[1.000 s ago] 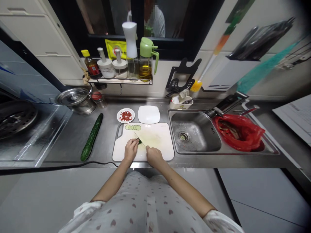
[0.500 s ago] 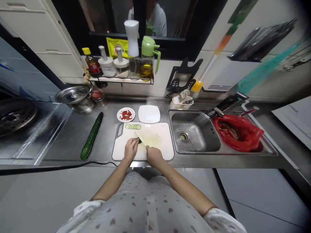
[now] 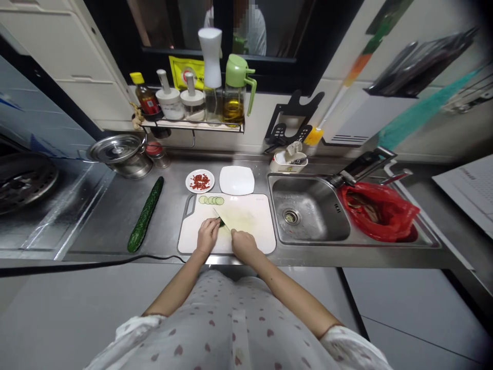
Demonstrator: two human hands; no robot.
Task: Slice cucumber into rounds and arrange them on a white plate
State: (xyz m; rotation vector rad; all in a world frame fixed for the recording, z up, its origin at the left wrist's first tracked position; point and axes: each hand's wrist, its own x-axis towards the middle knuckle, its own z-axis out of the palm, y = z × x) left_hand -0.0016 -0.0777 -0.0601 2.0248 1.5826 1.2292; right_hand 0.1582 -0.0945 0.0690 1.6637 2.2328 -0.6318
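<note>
Fingers of the right hand (image 3: 244, 246) clamped round the handle of a knife (image 3: 225, 222); fingers of the left hand (image 3: 208, 236) together on a cucumber piece (image 3: 221, 223), partly hidden, just beside the blade. Steel counter (image 3: 100, 216) bears a cutting board (image 3: 265, 205), the cucumber piece resting on it; sink (image 3: 316, 221) just right of the board. Whole cucumber (image 3: 145, 216) lies left, apart. Square plate (image 3: 236, 180) and round plate (image 3: 188, 182) sit behind the board. Cucumber slices (image 3: 211, 200) overlap along its far edge. Red bits (image 3: 200, 181) spread on the round plate
</note>
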